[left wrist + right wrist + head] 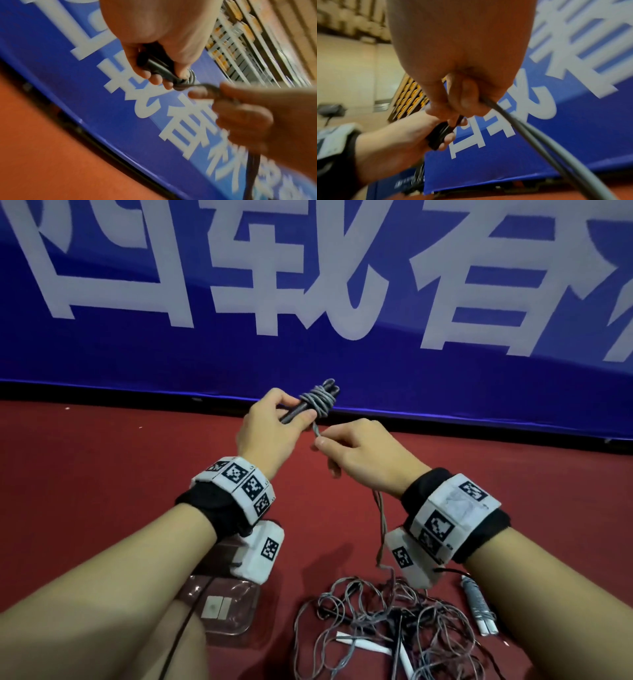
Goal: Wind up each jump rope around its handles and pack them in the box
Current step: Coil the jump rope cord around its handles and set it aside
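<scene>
The left grip (270,422) clasps the dark handles (301,409), a few grey coils wound round their far end. Just right, the right grip (349,450) pinches the rope (317,433). Below both, a tangle of ropes (387,621) lies on the floor.

Red floor (102,474) meets blue banner (342,361) with white characters

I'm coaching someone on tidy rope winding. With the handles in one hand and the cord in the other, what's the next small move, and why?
Probably one more turn: the right hand carries the cord around the handles held by the left hand. Only a few coils sit on them, and much loose cord hangs down to the floor.
</scene>
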